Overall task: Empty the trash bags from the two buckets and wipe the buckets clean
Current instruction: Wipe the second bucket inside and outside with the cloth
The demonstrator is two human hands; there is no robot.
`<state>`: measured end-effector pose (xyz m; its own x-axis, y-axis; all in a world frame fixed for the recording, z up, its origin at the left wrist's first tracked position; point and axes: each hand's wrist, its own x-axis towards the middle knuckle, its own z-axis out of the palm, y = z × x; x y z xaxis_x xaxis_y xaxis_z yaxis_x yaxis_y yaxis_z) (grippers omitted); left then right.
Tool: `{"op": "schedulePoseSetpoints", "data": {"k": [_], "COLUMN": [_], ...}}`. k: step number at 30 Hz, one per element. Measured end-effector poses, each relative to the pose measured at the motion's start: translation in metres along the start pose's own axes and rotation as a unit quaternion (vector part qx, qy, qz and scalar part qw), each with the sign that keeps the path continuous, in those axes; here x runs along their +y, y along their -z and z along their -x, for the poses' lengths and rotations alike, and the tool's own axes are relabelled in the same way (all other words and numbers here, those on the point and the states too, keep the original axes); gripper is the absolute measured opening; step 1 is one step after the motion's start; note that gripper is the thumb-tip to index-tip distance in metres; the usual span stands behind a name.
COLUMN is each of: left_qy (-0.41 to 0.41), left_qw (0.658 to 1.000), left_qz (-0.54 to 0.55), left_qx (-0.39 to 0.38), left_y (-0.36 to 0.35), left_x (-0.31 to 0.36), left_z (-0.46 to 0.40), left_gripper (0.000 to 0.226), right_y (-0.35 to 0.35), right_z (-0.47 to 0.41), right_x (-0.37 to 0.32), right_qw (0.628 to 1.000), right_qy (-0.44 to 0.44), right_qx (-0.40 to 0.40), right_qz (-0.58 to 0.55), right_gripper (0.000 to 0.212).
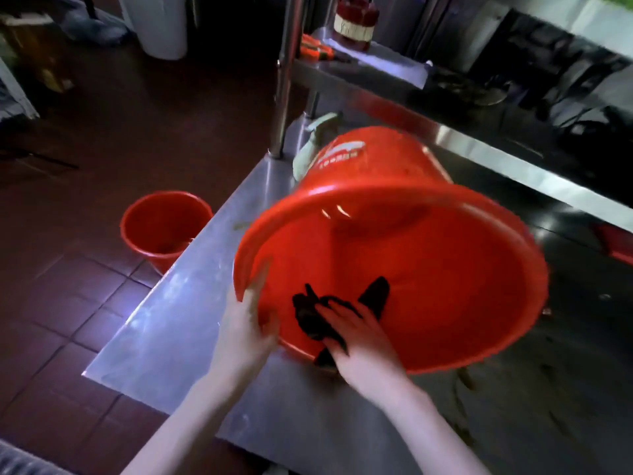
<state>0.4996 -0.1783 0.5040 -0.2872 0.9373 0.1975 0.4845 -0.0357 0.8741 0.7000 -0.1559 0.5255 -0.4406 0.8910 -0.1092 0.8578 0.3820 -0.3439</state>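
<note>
A large round bucket of glossy red plastic (404,207) lies tipped on its side on a brushed stainless-steel worktable (178,320), its wide mouth turned toward the camera and its narrower base pointing to about 11 o'clock. White printed lettering shows on its smooth tapered wall near the base, and the rolled rim is thick and rounded. The left hand (245,329) grips that rim at the mouth's 8 o'clock edge, thumb inside the wall and fingers curled round the outside. The right hand (359,341) reaches over the lower lip at about 6 o'clock, clutching a crumpled black cloth (320,315) against the inner wall; soft folds of the cloth stick out above the knuckles and one end hangs over the rim below.

A second, smaller red plastic bucket (164,228) stands upright on the floor at 9 o'clock, just beside the table's left edge, open and with no bag in it.

The tabletop is dull grey metal with streaks of glare on the left and dark, wet-looking smears on the right. At 12 o'clock a steel post (286,73) rises to a shelf that carries a red jar-like container (354,22), and a pale spray bottle (313,145) stands behind the tipped bucket. The floor is square reddish-brown tile (68,303) with dark grout lines, and the room is dim.
</note>
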Motion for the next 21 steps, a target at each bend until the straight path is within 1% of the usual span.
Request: {"op": "schedulePoseSetpoints", "data": {"k": [1,2,4,5,6,7,9,10,11,12,13,14,15,16,18,19,21], "left_qy": [0.008,0.013,0.011,0.009,0.006,0.003,-0.006,-0.008,-0.008,-0.008,-0.008,-0.009,-0.009,-0.007,0.005,0.007,0.002], "left_qw": [1.0,1.0,0.999,0.999,0.998,0.998,0.997,0.996,0.995,0.994,0.993,0.992,0.991,0.989,0.988,0.989,0.992], "left_qz": [0.002,0.008,0.03,0.043,0.054,0.064,0.079,0.088,0.099,0.112,0.121,0.128,0.134,0.143,0.154,0.149,0.13], "left_qx": [-0.007,-0.012,-0.022,-0.021,-0.016,-0.011,-0.001,0.002,0.005,0.006,0.007,0.01,0.016,0.02,0.022,0.018,0.003], "left_y": [0.0,-0.001,-0.001,-0.001,-0.002,-0.003,-0.004,-0.005,-0.005,-0.004,-0.004,-0.003,-0.003,-0.002,-0.001,-0.001,0.001], "left_x": [-0.006,-0.012,-0.021,-0.024,-0.027,-0.029,-0.036,-0.038,-0.041,-0.043,-0.046,-0.048,-0.051,-0.052,-0.056,-0.057,-0.061], "left_z": [-0.001,-0.003,-0.002,-0.001,0.0,0.0,-0.001,-0.003,-0.004,-0.005,-0.006,-0.006,-0.006,-0.006,-0.005,-0.005,-0.005], "left_gripper": [0.108,0.107,0.103,0.102,0.102,0.102,0.1,0.099,0.097,0.098,0.099,0.101,0.102,0.103,0.106,0.107,0.107], "right_y": [-0.011,-0.02,-0.032,-0.038,-0.041,-0.041,-0.033,-0.03,-0.028,-0.028,-0.029,-0.032,-0.037,-0.042,-0.05,-0.051,-0.041], "right_z": [0.001,0.001,-0.003,-0.005,-0.006,-0.009,-0.011,-0.008,-0.004,-0.001,0.0,-0.003,-0.007,-0.015,-0.038,-0.056,-0.107], "right_x": [0.003,0.003,-0.006,-0.012,-0.019,-0.025,-0.031,-0.031,-0.029,-0.026,-0.024,-0.022,-0.02,-0.019,-0.008,0.003,0.029], "right_qw": [0.997,0.991,0.976,0.973,0.975,0.984,0.995,0.998,0.998,0.991,0.976,0.966,0.967,0.974,0.983,0.98,0.956], "right_qy": [-0.013,-0.056,-0.136,-0.137,-0.12,-0.104,-0.075,-0.046,-0.025,-0.011,-0.01,-0.023,-0.022,-0.019,-0.038,-0.057,-0.125], "right_qx": [0.037,0.067,0.107,0.125,0.135,0.12,0.06,0.043,0.05,0.075,0.087,0.089,0.078,0.074,0.08,0.094,0.111], "right_qz": [0.071,0.104,0.129,0.134,0.126,0.081,-0.032,-0.025,0.017,0.108,0.197,0.241,0.241,0.212,0.158,0.168,0.242], "right_gripper": [0.046,0.045,0.046,0.048,0.05,0.051,0.052,0.053,0.052,0.049,0.047,0.047,0.048,0.05,0.052,0.053,0.049]}}
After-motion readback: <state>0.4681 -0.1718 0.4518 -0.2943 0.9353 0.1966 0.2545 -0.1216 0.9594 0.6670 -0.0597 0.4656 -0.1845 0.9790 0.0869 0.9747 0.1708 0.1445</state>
